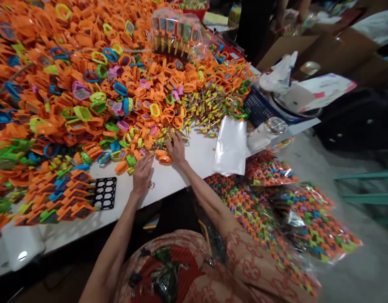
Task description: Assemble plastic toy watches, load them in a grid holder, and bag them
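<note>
Left hand [142, 173] at the near edge of the heap, its fingers seemingly held close together; whether anything is pinched cannot be told. Right hand [176, 148] reaches to the small yellow-tipped pieces [160, 142], fingers slightly parted; a grip there is likewise unconfirmed. Orange ring-shaped pieces [164, 157] lie on the tabletop [198, 145] between the two hands. Handling estimate: the rings look like moulded plastic, so probably light, fairly stiff with some give in the band, smooth enough to slide, not fragile; best hold judged to be the flat face or both sides of the band. The yellow-tipped pieces look slim and light, likely to roll; a fingertip pinch at mid-length should suit. Containers: a black grid tray [105, 192], its right-hand cells bare, carries rows of mostly orange rings on its left part. A clear bag [181, 31] on the heap encloses a row of upright pieces. Filled clear packs [269, 214] of multicoloured pieces lie low, right of the tabletop. Blue basket [260, 106] at the right end bears a crumpled plastic bag [277, 75]; deeper contents hidden. Beside it, a clear jar [276, 125]; contents unclear.
</note>
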`<state>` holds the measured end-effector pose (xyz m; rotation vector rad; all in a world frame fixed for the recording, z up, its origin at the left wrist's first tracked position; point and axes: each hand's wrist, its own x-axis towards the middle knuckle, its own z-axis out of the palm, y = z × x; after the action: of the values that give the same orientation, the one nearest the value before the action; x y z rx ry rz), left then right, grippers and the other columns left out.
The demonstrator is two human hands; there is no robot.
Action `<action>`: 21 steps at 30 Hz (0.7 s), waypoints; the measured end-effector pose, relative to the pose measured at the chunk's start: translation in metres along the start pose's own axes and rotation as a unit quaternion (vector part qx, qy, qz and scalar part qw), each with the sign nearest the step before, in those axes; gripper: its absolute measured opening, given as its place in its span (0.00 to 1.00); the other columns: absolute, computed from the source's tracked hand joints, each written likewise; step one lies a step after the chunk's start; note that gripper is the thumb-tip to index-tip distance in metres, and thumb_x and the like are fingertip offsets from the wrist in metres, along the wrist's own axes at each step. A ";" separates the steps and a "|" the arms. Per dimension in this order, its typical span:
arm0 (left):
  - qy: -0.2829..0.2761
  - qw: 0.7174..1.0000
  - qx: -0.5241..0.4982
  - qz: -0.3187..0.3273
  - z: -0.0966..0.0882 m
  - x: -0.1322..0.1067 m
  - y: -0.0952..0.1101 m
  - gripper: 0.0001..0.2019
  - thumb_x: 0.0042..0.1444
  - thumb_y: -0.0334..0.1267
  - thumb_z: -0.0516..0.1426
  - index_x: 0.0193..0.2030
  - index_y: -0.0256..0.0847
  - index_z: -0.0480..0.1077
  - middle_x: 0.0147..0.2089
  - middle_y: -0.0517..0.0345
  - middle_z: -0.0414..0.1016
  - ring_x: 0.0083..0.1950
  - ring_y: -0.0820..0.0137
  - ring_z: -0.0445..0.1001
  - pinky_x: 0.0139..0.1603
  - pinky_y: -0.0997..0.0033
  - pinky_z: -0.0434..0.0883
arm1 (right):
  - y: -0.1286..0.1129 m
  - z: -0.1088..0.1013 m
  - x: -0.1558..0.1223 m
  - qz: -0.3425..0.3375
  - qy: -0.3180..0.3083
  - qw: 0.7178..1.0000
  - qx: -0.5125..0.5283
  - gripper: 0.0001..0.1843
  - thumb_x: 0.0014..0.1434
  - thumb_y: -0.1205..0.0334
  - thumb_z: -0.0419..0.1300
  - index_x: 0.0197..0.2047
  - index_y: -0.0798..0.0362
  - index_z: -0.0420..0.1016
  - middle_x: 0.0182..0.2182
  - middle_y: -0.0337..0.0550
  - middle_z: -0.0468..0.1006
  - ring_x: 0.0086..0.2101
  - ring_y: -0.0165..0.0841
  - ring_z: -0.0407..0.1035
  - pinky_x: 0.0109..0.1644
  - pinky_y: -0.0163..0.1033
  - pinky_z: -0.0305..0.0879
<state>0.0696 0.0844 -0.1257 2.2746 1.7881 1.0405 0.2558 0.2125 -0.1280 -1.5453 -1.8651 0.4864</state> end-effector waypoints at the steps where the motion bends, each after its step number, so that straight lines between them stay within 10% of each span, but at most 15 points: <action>1: 0.006 1.000 -0.005 -0.006 -0.004 -0.003 -0.002 0.19 0.71 0.37 0.49 0.61 0.40 0.75 0.66 0.46 0.76 0.72 0.60 0.70 0.74 0.51 0.66 | 0.000 -0.001 0.005 0.002 0.002 1.000 0.009 0.27 0.73 0.58 0.51 0.71 0.58 0.66 0.69 0.61 0.64 0.71 0.42 0.57 0.74 0.49 0.58; 7: 0.086 0.989 0.005 -0.120 -0.026 -0.036 -0.018 0.20 0.64 0.31 0.49 0.57 0.40 0.76 0.68 0.45 0.72 0.71 0.60 0.69 0.72 0.56 0.68 | 0.014 -0.033 -0.050 -0.001 0.047 0.999 0.028 0.24 0.72 0.54 0.53 0.66 0.55 0.72 0.61 0.58 0.73 0.62 0.43 0.68 0.67 0.50 0.67; 11: 0.132 0.973 0.047 -0.181 -0.030 -0.032 -0.023 0.19 0.62 0.32 0.53 0.58 0.39 0.75 0.65 0.43 0.72 0.68 0.59 0.70 0.71 0.56 0.67 | 0.001 -0.036 -0.092 -0.012 -0.058 0.998 -0.016 0.22 0.71 0.55 0.54 0.63 0.52 0.75 0.57 0.54 0.77 0.49 0.40 0.76 0.55 0.44 0.74; 17: 0.043 0.971 0.071 -0.226 -0.043 -0.014 -0.032 0.15 0.58 0.34 0.55 0.49 0.39 0.77 0.49 0.46 0.76 0.56 0.57 0.73 0.62 0.56 0.70 | -0.021 -0.024 -0.089 -0.038 -0.161 0.984 -0.062 0.28 0.68 0.58 0.58 0.70 0.50 0.68 0.62 0.53 0.75 0.52 0.42 0.75 0.51 0.42 0.74; 21: 0.088 0.955 0.011 -0.282 -0.053 -0.016 -0.021 0.04 0.51 0.33 0.58 0.36 0.41 0.71 0.43 0.52 0.76 0.50 0.60 0.75 0.57 0.59 0.72 | -0.043 -0.021 -0.095 -0.072 -0.177 0.980 -0.057 0.25 0.70 0.59 0.54 0.68 0.52 0.69 0.63 0.53 0.74 0.53 0.40 0.75 0.53 0.41 0.73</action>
<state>0.0216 0.0586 -0.1014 1.5459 2.3217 1.1217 0.2478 0.1079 -0.1089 -1.4548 -2.2933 0.6301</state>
